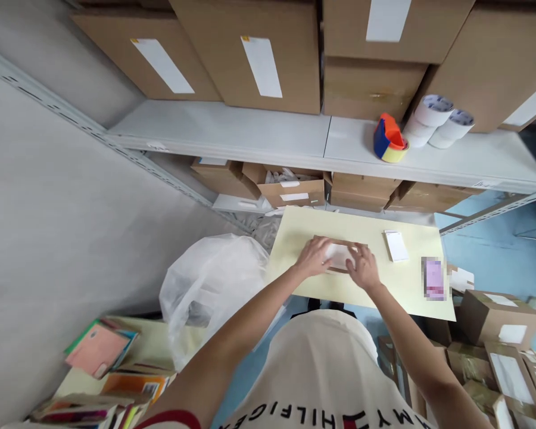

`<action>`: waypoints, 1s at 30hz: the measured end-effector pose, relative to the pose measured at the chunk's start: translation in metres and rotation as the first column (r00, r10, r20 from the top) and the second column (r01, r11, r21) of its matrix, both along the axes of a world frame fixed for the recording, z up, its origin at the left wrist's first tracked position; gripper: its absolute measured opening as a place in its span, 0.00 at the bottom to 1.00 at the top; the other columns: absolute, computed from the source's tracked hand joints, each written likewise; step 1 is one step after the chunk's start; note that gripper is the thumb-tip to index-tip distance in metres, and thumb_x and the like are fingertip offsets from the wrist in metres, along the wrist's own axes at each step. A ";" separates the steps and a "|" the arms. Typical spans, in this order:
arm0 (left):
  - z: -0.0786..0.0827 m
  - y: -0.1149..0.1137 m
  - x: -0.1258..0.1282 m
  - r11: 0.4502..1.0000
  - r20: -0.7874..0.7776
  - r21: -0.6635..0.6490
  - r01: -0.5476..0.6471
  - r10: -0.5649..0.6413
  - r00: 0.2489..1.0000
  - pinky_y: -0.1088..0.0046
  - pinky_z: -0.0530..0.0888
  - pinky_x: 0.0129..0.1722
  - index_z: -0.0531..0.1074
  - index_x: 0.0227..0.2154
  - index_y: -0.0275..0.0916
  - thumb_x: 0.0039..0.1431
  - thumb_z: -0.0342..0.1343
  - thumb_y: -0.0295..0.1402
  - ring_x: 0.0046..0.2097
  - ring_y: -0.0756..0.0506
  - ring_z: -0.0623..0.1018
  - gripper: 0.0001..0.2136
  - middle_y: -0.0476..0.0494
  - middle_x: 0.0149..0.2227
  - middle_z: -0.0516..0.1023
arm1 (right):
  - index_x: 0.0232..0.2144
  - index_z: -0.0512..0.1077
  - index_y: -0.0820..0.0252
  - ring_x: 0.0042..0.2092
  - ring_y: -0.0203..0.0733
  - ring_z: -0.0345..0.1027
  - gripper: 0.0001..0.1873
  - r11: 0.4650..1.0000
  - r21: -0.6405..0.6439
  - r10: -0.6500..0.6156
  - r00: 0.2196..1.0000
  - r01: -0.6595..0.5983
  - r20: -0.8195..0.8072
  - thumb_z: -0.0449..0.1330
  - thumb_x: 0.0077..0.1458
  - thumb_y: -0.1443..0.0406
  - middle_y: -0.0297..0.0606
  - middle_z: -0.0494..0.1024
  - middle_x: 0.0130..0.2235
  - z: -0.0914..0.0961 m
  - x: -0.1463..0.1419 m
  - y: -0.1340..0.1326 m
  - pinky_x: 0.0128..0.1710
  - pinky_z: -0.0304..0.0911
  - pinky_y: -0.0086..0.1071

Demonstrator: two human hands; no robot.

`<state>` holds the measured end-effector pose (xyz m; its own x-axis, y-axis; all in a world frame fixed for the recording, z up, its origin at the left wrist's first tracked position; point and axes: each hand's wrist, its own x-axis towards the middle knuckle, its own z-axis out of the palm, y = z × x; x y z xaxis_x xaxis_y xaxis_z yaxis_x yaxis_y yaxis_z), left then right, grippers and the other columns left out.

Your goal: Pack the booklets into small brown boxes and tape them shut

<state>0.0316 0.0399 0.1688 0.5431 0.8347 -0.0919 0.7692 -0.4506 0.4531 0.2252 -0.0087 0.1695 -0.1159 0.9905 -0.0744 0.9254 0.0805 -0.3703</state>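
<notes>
- Left hand (312, 257): over left end of a small cardboard box (338, 270), fingers half bent; can't tell if gripping or only pressing.
- Right hand (364, 267): over the right end, fingers spread, thumb towards the white label (338, 255) on top — grip can't be told here either.
- Box: lies flat on the pale yellow table (413, 295), between the hands.
- Right of it on table: white slips (396, 246), then a pixelated purple item (435, 277) near the right edge.
- Left of table: translucent plastic bag (209, 268).
- Beyond table: shelf (259, 131) with large cartons (297, 71), tape dispenser (381, 142), white tape rolls (418, 130) beside it.
- Lower right: stacked boxes (476, 316); lower left — folders (92, 351).
</notes>
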 end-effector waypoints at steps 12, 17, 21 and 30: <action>-0.034 -0.015 -0.037 0.876 -0.072 0.054 0.479 -0.475 0.877 0.48 0.41 0.66 0.49 0.67 0.34 0.55 0.51 0.56 0.70 0.33 0.48 0.44 0.30 0.69 0.47 | 0.68 0.47 0.66 0.70 0.59 0.37 0.42 0.992 -0.107 0.092 0.956 -0.064 0.279 0.46 0.61 0.46 0.50 0.44 0.70 -0.023 -0.018 -0.055 0.66 0.40 0.57; -0.041 -0.024 -0.051 0.893 -0.103 0.040 0.449 -0.443 0.890 0.46 0.43 0.66 0.50 0.67 0.37 0.59 0.49 0.53 0.70 0.35 0.50 0.38 0.34 0.70 0.48 | 0.68 0.47 0.62 0.70 0.52 0.42 0.36 0.992 -0.120 0.064 0.955 -0.030 0.288 0.42 0.65 0.50 0.46 0.47 0.70 -0.039 -0.027 -0.070 0.66 0.44 0.50; -0.041 -0.019 -0.061 0.951 -0.099 0.059 0.302 -0.296 0.950 0.43 0.45 0.65 0.55 0.66 0.40 0.62 0.47 0.49 0.70 0.34 0.51 0.33 0.34 0.69 0.51 | 0.68 0.48 0.61 0.70 0.53 0.41 0.34 0.986 -0.078 -0.111 0.931 0.147 0.348 0.41 0.65 0.52 0.47 0.50 0.69 -0.044 -0.002 -0.077 0.65 0.41 0.55; -0.031 0.004 -0.027 0.998 0.031 -0.070 0.004 -0.002 1.000 0.40 0.44 0.64 0.57 0.64 0.45 0.60 0.51 0.44 0.70 0.31 0.45 0.30 0.37 0.70 0.47 | 0.68 0.47 0.55 0.71 0.54 0.34 0.36 0.975 -0.148 -0.140 0.975 0.166 0.172 0.46 0.63 0.50 0.45 0.43 0.71 -0.043 -0.019 -0.033 0.65 0.42 0.54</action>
<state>0.0046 0.0436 0.1379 0.5491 0.8251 -0.1330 0.7531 -0.4195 0.5069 0.2061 -0.0419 0.1268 0.0628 0.9689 -0.2392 0.9702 -0.1155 -0.2130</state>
